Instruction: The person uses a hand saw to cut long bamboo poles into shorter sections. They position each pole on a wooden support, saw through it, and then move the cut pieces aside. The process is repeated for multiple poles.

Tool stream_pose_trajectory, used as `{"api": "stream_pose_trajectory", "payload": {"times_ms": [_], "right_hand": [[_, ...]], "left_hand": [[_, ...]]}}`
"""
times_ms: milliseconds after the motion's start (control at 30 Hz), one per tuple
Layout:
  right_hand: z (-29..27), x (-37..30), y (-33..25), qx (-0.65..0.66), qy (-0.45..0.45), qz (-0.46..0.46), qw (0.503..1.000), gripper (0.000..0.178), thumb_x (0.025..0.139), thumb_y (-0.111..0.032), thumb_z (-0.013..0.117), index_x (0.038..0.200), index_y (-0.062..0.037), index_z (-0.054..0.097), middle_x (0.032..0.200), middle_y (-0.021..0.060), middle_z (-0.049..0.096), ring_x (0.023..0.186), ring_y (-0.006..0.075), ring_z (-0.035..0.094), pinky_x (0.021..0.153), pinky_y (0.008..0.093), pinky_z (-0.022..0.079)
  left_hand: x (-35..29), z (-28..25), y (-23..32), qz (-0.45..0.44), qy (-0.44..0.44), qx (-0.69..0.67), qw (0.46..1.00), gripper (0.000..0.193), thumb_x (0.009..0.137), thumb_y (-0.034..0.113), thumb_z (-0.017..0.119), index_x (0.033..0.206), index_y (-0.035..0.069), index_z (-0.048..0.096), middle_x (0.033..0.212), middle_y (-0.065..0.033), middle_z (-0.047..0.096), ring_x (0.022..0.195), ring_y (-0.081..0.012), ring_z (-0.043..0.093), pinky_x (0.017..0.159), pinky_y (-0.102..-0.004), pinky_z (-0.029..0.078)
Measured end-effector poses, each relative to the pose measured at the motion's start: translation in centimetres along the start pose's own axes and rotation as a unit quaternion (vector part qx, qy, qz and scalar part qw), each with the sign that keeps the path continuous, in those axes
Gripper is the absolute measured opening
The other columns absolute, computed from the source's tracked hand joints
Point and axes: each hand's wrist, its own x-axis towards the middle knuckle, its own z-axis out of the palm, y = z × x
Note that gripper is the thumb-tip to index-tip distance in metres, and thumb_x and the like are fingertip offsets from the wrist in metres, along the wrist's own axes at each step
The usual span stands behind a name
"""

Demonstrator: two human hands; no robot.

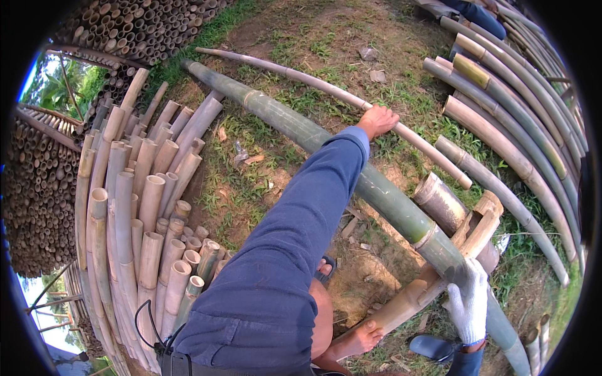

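The fingers of the left hand are curled shut around a thin pole of pale bamboo. The pole runs far out to both sides of them, low over the grass. The right hand wears a white glove, and it is wrapped tight around a thick green pole. Right beside this hand the pole rests on a wooden stand. The thin pole looks light, hard and a bit bendy, so a grip near its middle should keep it level. The thick one looks heavy, stiff, smooth and round. It may roll or slip, so hold it close to the stand or by a bumpy ring. Far out past the left hand lies a pile of cut bamboo.
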Motion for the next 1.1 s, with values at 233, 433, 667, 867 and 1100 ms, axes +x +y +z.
{"api": "stream_pose_trajectory", "payload": {"times_ms": [233, 433, 667, 867, 1100], "right_hand": [[-2.3, 1.7, -4.2, -0.205, 0.159, -0.109, 0.960, 0.079, 0.088, -0.011, 0.084, 0.161, -0.0076, 0.053, 0.168, 0.0218, 0.046, 0.161, 0.0499, 0.037, 0.130, 0.0661, 0.032], [-2.0, 8.5, -9.2, -0.186, 0.068, -0.029, 0.980, 0.083, 0.084, -0.016, 0.087, 0.162, -0.0119, 0.056, 0.150, 0.0196, 0.064, 0.142, 0.0433, 0.062, 0.121, 0.0517, 0.049], [0.0, 11.0, -11.7, -0.059, 0.001, -0.094, 0.994, 0.076, 0.087, -0.021, 0.085, 0.158, -0.0124, 0.060, 0.151, 0.0222, 0.065, 0.135, 0.0425, 0.066, 0.116, 0.0481, 0.053], [2.0, 14.4, -13.7, -0.057, -0.032, -0.129, 0.990, 0.073, 0.089, -0.024, 0.085, 0.157, -0.0103, 0.060, 0.141, 0.0255, 0.068, 0.134, 0.0430, 0.066, 0.115, 0.0492, 0.052], [3.7, 13.7, -8.9, 0.006, -0.052, -0.119, 0.991, 0.077, 0.090, -0.028, 0.084, 0.160, -0.0151, 0.056, 0.129, 0.0237, 0.072, 0.120, 0.0425, 0.072, 0.106, 0.0490, 0.057]], "left_hand": [[-5.7, -13.0, -2.8, 0.141, 0.186, -0.147, 0.961, 0.054, 0.090, 0.031, 0.084, 0.134, 0.013, 0.059, 0.104, -0.0114, 0.069, 0.103, -0.0332, 0.075, 0.091, -0.0524, 0.060], [-17.0, -19.0, -3.7, 0.220, 0.042, -0.176, 0.959, 0.052, 0.095, 0.029, 0.079, 0.142, 0.019, 0.062, 0.112, -0.0126, 0.073, 0.102, -0.0385, 0.078, 0.091, -0.0553, 0.063], [-22.8, -18.9, -8.5, 0.167, 0.072, -0.199, 0.963, 0.047, 0.099, 0.025, 0.071, 0.145, 0.018, 0.062, 0.114, -0.0140, 0.072, 0.106, -0.0399, 0.075, 0.092, -0.0541, 0.060], [-25.5, -17.1, -10.9, 0.116, 0.022, -0.203, 0.972, 0.046, 0.098, 0.021, 0.070, 0.144, 0.019, 0.063, 0.113, -0.0132, 0.071, 0.104, -0.0397, 0.075, 0.093, -0.0535, 0.060], [-23.4, -15.9, -9.0, 0.177, 0.016, -0.210, 0.961, 0.057, 0.091, 0.013, 0.078, 0.146, 0.016, 0.063, 0.122, -0.0125, 0.066, 0.122, -0.0374, 0.066, 0.105, -0.0524, 0.055]]}}
